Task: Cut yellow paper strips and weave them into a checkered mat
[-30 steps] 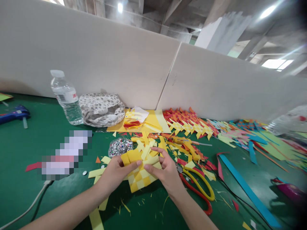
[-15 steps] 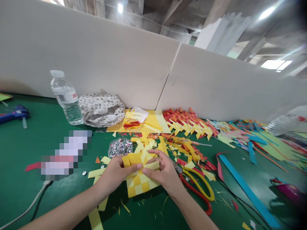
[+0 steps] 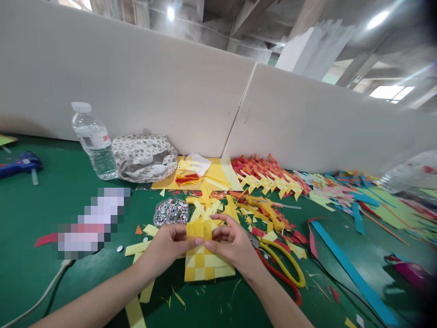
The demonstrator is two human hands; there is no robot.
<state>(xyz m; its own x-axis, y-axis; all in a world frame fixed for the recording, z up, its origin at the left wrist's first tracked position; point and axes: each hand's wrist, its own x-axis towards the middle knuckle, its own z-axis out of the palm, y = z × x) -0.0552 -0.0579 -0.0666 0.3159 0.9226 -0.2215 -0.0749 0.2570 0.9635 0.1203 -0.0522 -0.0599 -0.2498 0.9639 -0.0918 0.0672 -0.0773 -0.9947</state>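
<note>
Yellow and pale-yellow paper strips, woven in a checker pattern, form a piece (image 3: 200,269) between my hands, above the green table. My left hand (image 3: 172,246) pinches its left side, the thumb on the front and the fingers behind. From the right, my right hand (image 3: 227,243) grips the same piece with its thumb near the left thumb. Upright yellow strips stand above both thumbs. Loose yellow strips (image 3: 205,209) lie just behind the piece. Parts of the fingers are hidden behind the paper.
Scissors (image 3: 283,262) with red and yellow handles lie right of my right hand. Googly eyes (image 3: 171,212), a water bottle (image 3: 97,146), a patterned cloth bag (image 3: 145,157), a blue glue gun (image 3: 23,163), a yellow glue gun (image 3: 269,212) and woven paper fish (image 3: 273,182) surround the work.
The woven piece has turned more upright and square to view. The pale strip that stuck out by my right thumb no longer shows there. My left hand has shifted slightly right.
</note>
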